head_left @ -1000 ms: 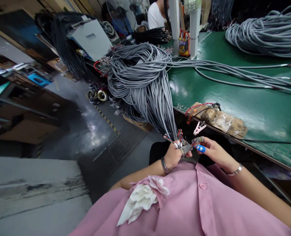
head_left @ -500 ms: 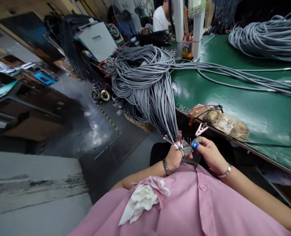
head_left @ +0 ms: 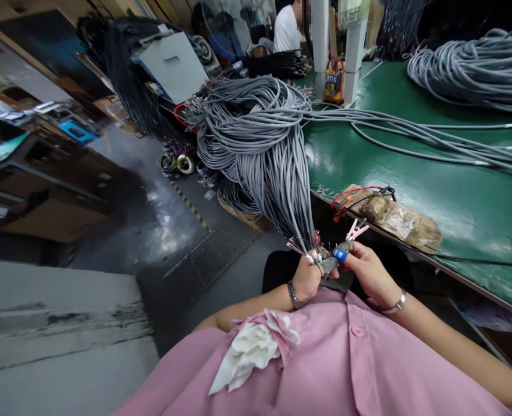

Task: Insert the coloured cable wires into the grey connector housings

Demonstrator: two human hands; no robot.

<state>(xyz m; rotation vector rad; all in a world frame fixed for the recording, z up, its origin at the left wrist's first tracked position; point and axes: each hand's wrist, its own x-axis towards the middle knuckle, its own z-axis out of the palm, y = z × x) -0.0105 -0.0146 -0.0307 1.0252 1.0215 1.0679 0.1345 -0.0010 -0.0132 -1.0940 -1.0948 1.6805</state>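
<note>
My left hand (head_left: 310, 278) is closed around the stripped ends of grey cables, just below the hanging bundle (head_left: 264, 138). Thin coloured wires (head_left: 316, 240) fan out above its fingers. Close beside it, my right hand (head_left: 368, 270) is closed in a pinch at the wire ends; a blue band and grey finger covers show on its fingertips. What the right fingertips hold is too small to make out. A pink clip (head_left: 357, 230) sits just above the right fingers, by the bench edge.
A wooden block (head_left: 394, 219) with red and black leads lies along the edge of the green bench (head_left: 467, 202). Loose cables and a large grey coil (head_left: 472, 69) rest farther back. A person in white (head_left: 287, 30) is beyond the bench.
The right fingertips have shifted slightly left, closer to the left hand. The view has moved a little, so the bench and its objects appear slightly farther right.
</note>
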